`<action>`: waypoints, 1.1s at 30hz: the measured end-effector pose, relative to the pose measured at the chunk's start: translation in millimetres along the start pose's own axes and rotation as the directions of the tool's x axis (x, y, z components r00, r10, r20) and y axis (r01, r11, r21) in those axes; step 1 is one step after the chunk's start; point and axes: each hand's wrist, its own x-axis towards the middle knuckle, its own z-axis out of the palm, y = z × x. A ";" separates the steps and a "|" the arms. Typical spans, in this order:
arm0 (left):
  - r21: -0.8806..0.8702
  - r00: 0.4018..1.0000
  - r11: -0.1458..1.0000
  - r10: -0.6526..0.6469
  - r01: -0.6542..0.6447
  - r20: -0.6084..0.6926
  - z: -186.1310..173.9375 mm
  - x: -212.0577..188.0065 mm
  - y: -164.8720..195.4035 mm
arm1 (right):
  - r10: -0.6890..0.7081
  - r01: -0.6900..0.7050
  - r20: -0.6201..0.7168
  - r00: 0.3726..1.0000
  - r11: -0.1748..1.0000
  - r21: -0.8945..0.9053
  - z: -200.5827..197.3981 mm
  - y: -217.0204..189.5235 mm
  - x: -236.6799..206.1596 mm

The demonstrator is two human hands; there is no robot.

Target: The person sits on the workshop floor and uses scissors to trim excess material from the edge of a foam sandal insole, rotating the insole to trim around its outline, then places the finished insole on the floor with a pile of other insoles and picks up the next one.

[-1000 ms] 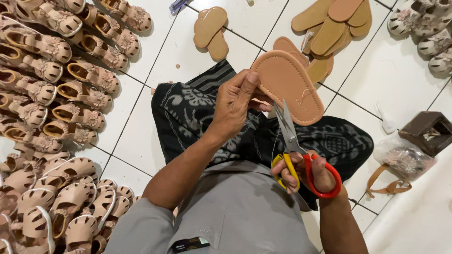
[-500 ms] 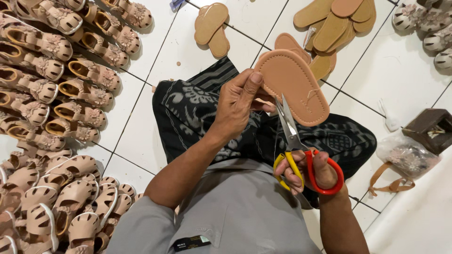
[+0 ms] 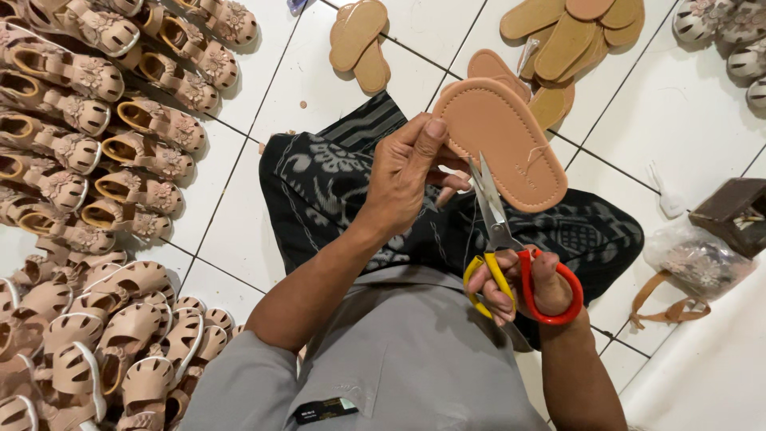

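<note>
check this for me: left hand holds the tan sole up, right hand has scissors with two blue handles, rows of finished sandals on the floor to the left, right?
Not quite. In the head view the scissors in the right hand have one yellow handle and one red handle, not two blue ones. The rest stands: the left hand holds the tan sole up, and rows of finished sandals lie on the floor to the left.

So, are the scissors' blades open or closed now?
Closed, or nearly: the scissors show one narrow point at the sole, no gap visible between the blades.

Head camera looks steeply down, close above lap.
</note>
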 end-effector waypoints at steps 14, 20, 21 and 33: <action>-0.013 1.000 1.000 0.006 -0.006 -0.005 2.7 -2.7 0.5 | -0.032 0.032 -0.031 0.999 0.999 0.005 -0.9 4.8 0.4; -0.048 1.000 0.999 -0.014 0.014 -0.002 3.7 -3.6 1.7 | -0.038 0.028 -0.180 0.983 0.998 -0.059 -4.7 16.9 2.5; -0.049 1.000 0.999 -0.022 0.021 -0.014 3.9 -3.2 1.7 | -0.042 0.024 -0.228 0.973 0.996 -0.080 -3.5 16.6 1.8; 0.029 1.000 0.999 -0.024 0.024 0.018 3.6 -6.9 -6.8 | -0.665 0.194 -0.552 0.503 0.709 -0.678 18.5 -22.8 17.3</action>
